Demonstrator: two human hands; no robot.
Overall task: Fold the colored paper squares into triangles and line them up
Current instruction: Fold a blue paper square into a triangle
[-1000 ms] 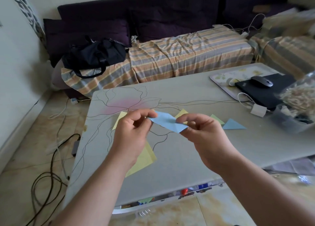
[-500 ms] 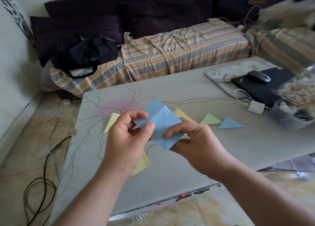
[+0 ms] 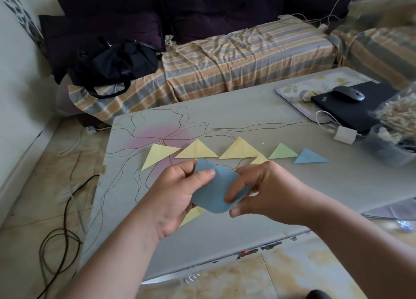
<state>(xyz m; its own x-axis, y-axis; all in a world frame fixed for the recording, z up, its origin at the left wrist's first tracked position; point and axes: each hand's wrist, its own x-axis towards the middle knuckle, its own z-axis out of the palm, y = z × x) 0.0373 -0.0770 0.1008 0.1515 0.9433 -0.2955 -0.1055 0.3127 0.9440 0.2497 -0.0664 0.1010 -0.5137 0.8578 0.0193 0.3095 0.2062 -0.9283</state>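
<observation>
Change: blue paper [image 3: 213, 194] now curled over, lower than before.
Left hand [image 3: 177, 199]: pinches paper's left edge.
Right hand [image 3: 263, 190]: pinches its right side.
Triangles: row on surface [image 3: 247, 123] beyond paper.

A domestic living room is indicated: a striped-covered sofa [image 3: 236, 57] with dark cushions [image 3: 108, 26] at 12 o'clock, a low worktop [image 3: 247, 118], tiled floor [image 3: 33, 208] with trailing cables [image 3: 60, 231] at 8 o'clock.

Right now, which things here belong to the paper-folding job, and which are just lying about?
Job: blue paper gripped by left hand and right hand; yellow triangles; green triangle; blue triangle.
Lying about: mouse, laptop, black bag, charger.
</observation>
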